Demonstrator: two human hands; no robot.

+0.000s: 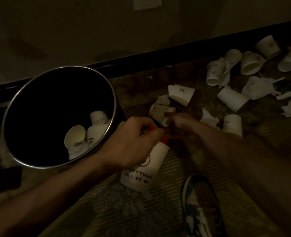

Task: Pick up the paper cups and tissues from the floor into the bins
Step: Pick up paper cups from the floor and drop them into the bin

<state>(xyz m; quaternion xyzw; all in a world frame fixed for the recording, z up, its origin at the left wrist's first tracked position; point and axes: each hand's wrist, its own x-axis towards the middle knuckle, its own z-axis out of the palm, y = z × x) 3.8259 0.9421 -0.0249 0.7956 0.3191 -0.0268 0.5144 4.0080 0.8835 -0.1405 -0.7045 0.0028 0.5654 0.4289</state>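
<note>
Dim room: my right hand (180, 124) curls round a crumpled cup (161, 113) right of the bin (47, 100). My left hand (134, 141) is curled, its hold unclear, over a printed cup (141, 177) that lies diagonally on the floor, narrow end toward the hands.

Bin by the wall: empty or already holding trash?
Not empty. The bin stands upright, and paper cups plus crumpled tissue lie at its bottom. The rest of its inside is too dark to read.
</note>
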